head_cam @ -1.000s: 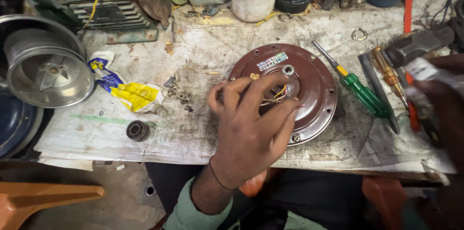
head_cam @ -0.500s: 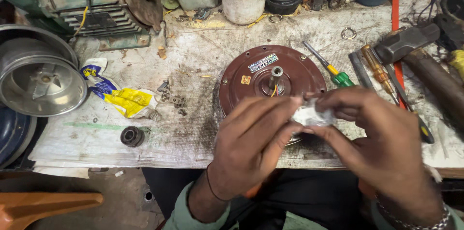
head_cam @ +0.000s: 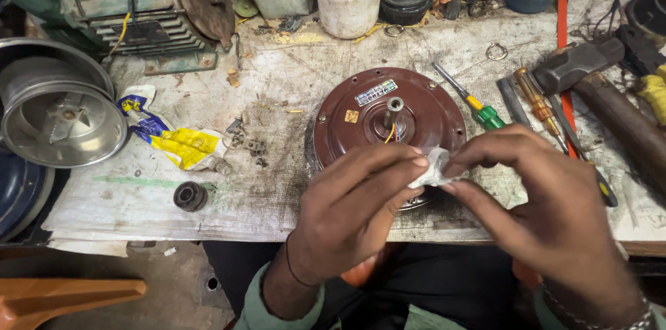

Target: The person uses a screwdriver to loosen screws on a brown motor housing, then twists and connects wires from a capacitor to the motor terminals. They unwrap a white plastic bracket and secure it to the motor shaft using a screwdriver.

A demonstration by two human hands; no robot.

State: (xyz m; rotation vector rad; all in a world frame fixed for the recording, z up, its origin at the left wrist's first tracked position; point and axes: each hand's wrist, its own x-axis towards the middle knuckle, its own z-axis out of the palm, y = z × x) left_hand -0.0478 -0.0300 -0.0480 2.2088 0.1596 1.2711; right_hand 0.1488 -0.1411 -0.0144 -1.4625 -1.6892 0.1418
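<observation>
Fingers of my left hand [head_cam: 354, 209] and right hand [head_cam: 548, 212] pinch white scrap [head_cam: 431, 168] over brown motor housing [head_cam: 361, 118] near the desk's [head_cam: 208, 198] front edge.

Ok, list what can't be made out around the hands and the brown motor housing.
- Small white piece, head view: pinched between left hand and right hand; the fingertips cover most of it, so its kind is unclear.
- Brown motor housing, head view: its near rim is hidden behind both hands.
- Wires at the shaft: too thin to trace where they end.
- Hammer: handle cut off by the right edge.
</observation>
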